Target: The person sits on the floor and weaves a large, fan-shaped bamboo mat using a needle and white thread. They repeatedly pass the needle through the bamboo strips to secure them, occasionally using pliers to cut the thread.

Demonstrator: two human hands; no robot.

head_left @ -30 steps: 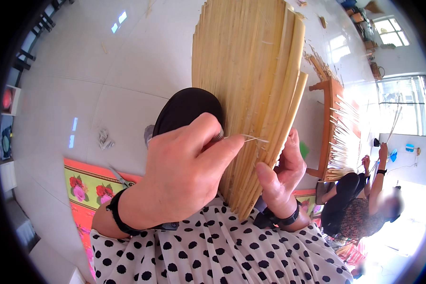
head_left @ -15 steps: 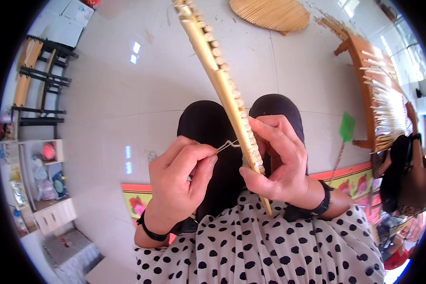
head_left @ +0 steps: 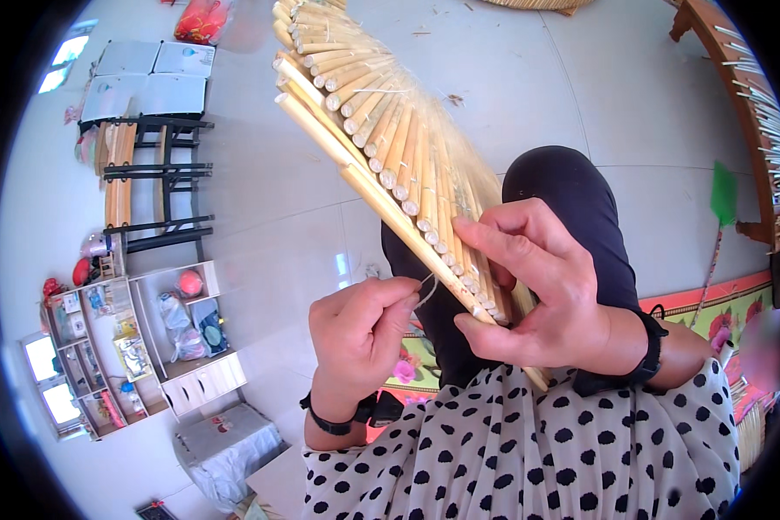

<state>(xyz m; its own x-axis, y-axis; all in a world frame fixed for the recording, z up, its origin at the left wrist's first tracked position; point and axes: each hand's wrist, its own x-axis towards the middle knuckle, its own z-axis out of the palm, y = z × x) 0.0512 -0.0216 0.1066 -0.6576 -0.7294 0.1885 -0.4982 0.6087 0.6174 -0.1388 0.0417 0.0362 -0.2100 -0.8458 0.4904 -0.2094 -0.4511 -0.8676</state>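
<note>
A mat of pale stalks point(head_left: 403, 165) is held aslant above the lap, its round stalk ends turned toward the left hand point(head_left: 361, 325). A thin thread point(head_left: 432, 293) is pinched between the tips of the left fingers, just beside the mat's long edge. The mat's near end is gripped by the right hand point(head_left: 546, 286), with its fingers laid over the stalks and its thumb set at the edge. In the shelf unit point(head_left: 206, 386) at left, 1 red ball point(head_left: 191, 282) and plastic bags point(head_left: 175, 322) are held in 1 open compartment. The contents of the red bag point(head_left: 201, 22) at upper left cannot be told. A red marking on the grey cover point(head_left: 212, 444) is too small to be read. Thin sticks point(head_left: 771, 130) are laid across the tabletop point(head_left: 719, 61) at right.
</note>
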